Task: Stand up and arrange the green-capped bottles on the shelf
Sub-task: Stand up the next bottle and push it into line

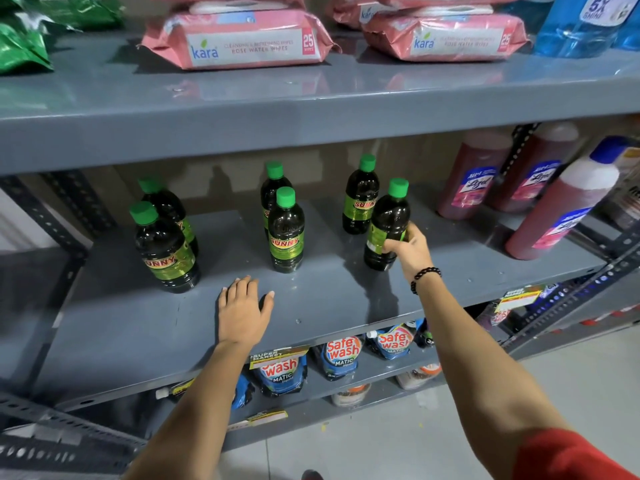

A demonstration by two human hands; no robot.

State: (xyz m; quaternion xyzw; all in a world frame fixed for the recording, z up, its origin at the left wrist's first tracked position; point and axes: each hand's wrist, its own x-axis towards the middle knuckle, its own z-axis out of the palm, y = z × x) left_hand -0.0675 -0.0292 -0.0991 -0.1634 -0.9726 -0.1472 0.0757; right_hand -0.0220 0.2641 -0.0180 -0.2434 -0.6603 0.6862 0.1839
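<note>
Where bottles (286, 230) stand: grey shelf (311, 306)

Left hand (244, 308) flat, fingers spread; right hand (408, 249) curled, gripping.

Pink wipes packs (239, 41) on the upper shelf, red Lizol bottles (472, 174) right, Safewash pouches (341, 355) below.
</note>
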